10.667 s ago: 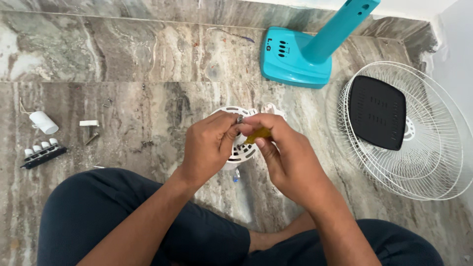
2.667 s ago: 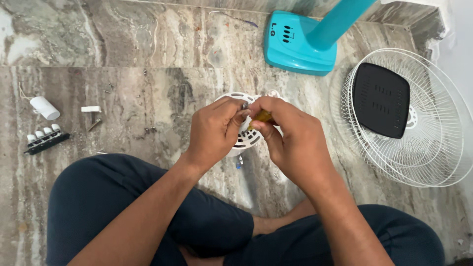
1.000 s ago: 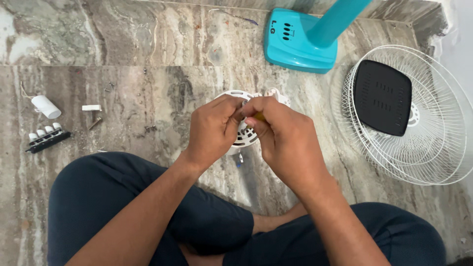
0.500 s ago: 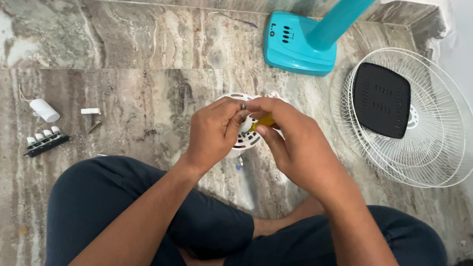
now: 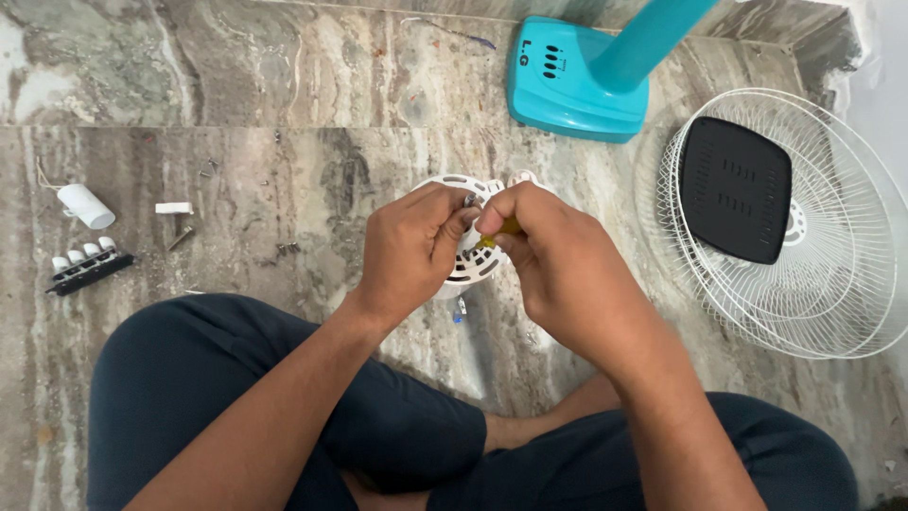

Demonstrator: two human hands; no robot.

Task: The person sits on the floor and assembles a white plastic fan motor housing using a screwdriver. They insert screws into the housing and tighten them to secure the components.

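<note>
My left hand pinches a small metal part at its fingertips, right above a round white slotted fan housing on the stone floor. My right hand is closed around a yellow-handled screwdriver, whose tip meets the metal part. Both hands touch each other and hide most of the housing. My legs in dark trousers fill the bottom of the view.
A teal fan base with its pole stands at the back. White wire fan guards with a black square cover lie at right. At left are a white cylinder, a black switch strip and loose screws.
My right hand has turned and closed further over the yellow handle, hiding more of it than half a second ago. The left hand keeps its pinch.
</note>
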